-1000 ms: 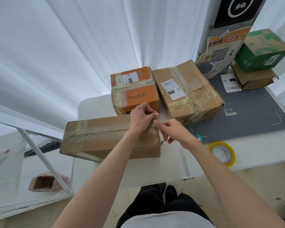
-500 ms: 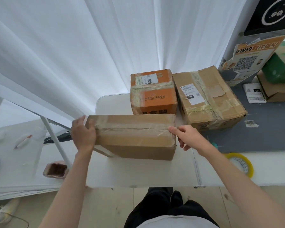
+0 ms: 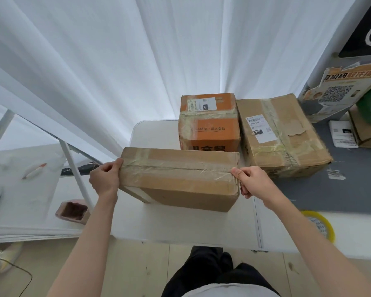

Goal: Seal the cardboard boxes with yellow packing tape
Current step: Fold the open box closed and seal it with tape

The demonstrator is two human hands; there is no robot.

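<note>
Cardboard, brown and a little battered: the long flat box (image 3: 180, 179) sits at the near edge of the white table (image 3: 201, 224), with a strip of yellowish tape running along its top seam. From the head camera, the left hand (image 3: 105, 179) grips the box's left end, thumb over the top edge and fingers curled down the side. The right hand (image 3: 253, 184) pinches the right end where the tape folds over the corner, fingers curled against the side.

To my eye the step in hand is pressing the tape ends down. Doing it well means firm rubbing over each corner, smoothing the wrinkles near the right end so the strip does not lift.

Behind it stand an orange box (image 3: 209, 123) and a larger brown box (image 3: 281, 133), both taped already. The yellow tape roll (image 3: 321, 226) lies near the person's right forearm, partly hidden by it.
</note>
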